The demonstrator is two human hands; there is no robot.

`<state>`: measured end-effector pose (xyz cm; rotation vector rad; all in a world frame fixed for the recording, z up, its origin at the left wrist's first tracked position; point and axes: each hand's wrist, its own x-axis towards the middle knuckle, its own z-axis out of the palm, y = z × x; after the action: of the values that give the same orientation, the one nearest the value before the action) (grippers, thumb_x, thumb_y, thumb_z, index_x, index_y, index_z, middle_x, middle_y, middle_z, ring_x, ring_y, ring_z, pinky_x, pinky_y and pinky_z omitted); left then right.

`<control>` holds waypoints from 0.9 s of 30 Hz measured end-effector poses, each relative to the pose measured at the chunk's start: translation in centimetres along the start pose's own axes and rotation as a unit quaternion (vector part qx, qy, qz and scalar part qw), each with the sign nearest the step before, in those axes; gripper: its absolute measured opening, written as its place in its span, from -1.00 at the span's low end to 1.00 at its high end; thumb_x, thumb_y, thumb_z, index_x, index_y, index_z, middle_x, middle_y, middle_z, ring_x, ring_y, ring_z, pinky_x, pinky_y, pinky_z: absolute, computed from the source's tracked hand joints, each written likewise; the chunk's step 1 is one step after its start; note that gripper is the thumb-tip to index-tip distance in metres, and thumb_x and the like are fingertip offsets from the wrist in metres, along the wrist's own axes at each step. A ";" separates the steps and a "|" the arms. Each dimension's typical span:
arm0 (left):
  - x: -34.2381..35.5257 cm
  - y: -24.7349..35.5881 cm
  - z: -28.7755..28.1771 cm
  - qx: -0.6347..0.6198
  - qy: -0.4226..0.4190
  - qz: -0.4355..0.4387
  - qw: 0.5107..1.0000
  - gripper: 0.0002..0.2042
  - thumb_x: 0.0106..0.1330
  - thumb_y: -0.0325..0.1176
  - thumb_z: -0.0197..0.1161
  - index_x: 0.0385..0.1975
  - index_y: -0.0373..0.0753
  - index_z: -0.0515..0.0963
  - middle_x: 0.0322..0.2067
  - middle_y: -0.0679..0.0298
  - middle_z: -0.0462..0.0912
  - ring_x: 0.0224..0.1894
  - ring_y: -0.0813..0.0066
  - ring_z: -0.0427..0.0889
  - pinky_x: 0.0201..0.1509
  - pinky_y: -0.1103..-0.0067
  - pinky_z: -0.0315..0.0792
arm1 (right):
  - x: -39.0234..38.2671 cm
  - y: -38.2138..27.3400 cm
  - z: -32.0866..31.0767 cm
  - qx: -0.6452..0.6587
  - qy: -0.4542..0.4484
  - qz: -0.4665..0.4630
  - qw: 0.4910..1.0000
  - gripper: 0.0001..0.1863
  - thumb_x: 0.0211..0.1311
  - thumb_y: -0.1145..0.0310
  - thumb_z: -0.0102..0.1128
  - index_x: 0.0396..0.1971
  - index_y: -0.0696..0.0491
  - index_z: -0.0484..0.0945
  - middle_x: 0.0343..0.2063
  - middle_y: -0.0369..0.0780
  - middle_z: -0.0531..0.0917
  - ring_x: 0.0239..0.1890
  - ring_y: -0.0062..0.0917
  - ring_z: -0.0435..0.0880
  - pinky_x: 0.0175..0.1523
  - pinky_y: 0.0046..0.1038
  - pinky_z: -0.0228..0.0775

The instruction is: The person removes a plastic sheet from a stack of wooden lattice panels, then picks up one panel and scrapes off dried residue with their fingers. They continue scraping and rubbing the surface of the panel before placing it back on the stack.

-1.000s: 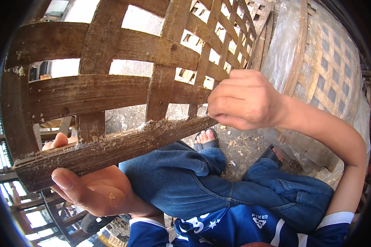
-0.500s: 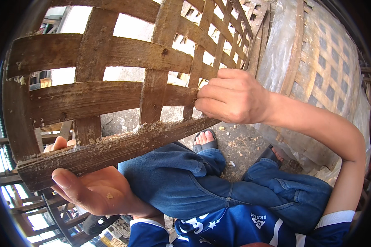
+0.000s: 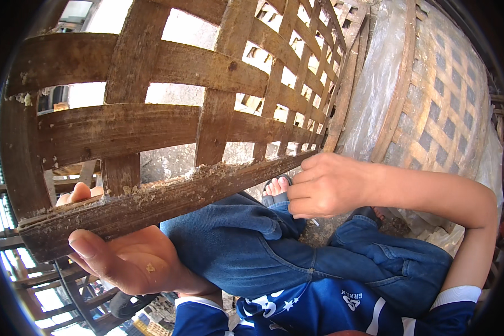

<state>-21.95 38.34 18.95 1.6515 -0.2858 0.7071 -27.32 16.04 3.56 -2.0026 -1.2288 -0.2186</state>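
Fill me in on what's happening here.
A person's left hand holds a woven slat panel by its edge rail, with pale crumbs along it. The right hand, fingers curled, is near the rail's far end; whether it holds anything is hidden. Plastic sheeting is off to the right.

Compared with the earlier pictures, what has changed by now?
The right hand has moved down in the picture, from in front of the woven lattice to around the right end of its edge rail and below; whether it holds anything is hidden. The left hand stays at the rail's left end, a pale flake still on its palm.
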 end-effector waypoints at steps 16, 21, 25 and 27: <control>0.0 0.0 -0.4 -0.021 -0.011 0.001 1.000 -0.62 0.46 -0.17 0.04 0.09 -0.32 0.44 -0.02 0.05 0.56 0.06 0.33 0.58 0.10 0.30 0.58 | 2.1 3.8 -2.0 -0.103 0.270 0.098 0.952 -0.74 -0.09 0.35 0.51 -0.43 0.05 0.59 -0.44 -0.24 0.66 -0.58 -0.59 0.60 -0.56 -0.55 0.39; -0.1 0.2 -0.5 -0.014 -0.016 -0.014 1.000 -0.64 0.46 -0.19 0.03 0.08 -0.33 0.45 -0.02 0.04 0.57 0.03 0.33 0.60 0.09 0.29 0.59 | 2.0 3.7 -0.2 -0.021 0.308 0.146 0.940 -0.79 -0.01 0.40 0.49 -0.40 0.07 0.61 -0.42 -0.26 0.68 -0.63 -0.73 0.51 -0.64 -0.67 0.27; -0.1 0.3 0.0 -0.010 0.004 -0.011 1.000 -0.65 0.47 -0.20 0.01 0.07 -0.32 0.45 -0.01 0.03 0.57 0.00 0.31 0.63 0.07 0.28 0.61 | 2.2 3.2 0.5 0.015 0.323 0.172 0.930 -0.83 0.02 0.45 0.46 -0.41 0.08 0.61 -0.43 -0.26 0.67 -0.65 -0.76 0.44 -0.66 -0.71 0.23; -0.2 0.4 0.2 -0.009 0.001 -0.011 1.000 -0.66 0.48 -0.20 0.00 0.07 -0.32 0.45 -0.01 0.03 0.58 -0.01 0.31 0.64 0.07 0.28 0.62 | 2.3 3.0 0.6 0.025 0.328 0.183 0.927 -0.85 0.04 0.46 0.44 -0.42 0.08 0.61 -0.45 -0.25 0.67 -0.65 -0.76 0.43 -0.67 -0.70 0.24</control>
<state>-22.24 38.07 19.15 1.6338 -0.2708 0.6882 -23.78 17.30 2.73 -1.8428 -0.4267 -0.6049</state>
